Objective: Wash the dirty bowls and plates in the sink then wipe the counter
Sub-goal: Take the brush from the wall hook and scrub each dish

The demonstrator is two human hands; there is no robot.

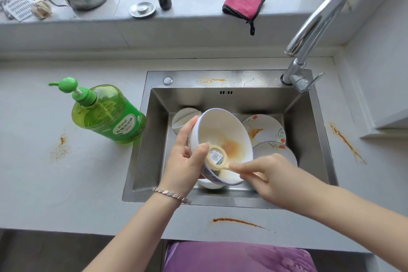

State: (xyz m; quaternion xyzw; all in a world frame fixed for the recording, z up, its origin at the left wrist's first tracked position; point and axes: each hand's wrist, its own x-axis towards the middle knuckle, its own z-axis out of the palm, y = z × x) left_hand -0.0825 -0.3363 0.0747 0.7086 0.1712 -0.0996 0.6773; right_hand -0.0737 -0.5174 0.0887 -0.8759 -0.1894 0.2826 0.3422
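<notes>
Bowl (220, 130) with orange residue tilted above sink (154, 139), left hand (183, 157) fingers curled round rim. Right hand (265, 174) fingertips pinch small round labelled item (216, 157) at bowl. Inside sink: two floral plates (265, 127) (278, 150), two white bowls (184, 117) (209, 184).

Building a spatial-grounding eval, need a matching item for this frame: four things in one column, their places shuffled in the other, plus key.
Things:
1. bowl
2. dish brush
3. green soap bottle
4. pink cloth

Places:
A. on the window ledge
B. gripped by the right hand
C. on the counter, left of the sink
D. held tilted by the left hand, over the sink

Pairs: 1-D, 2-B, 3-C, 4-A.
</notes>
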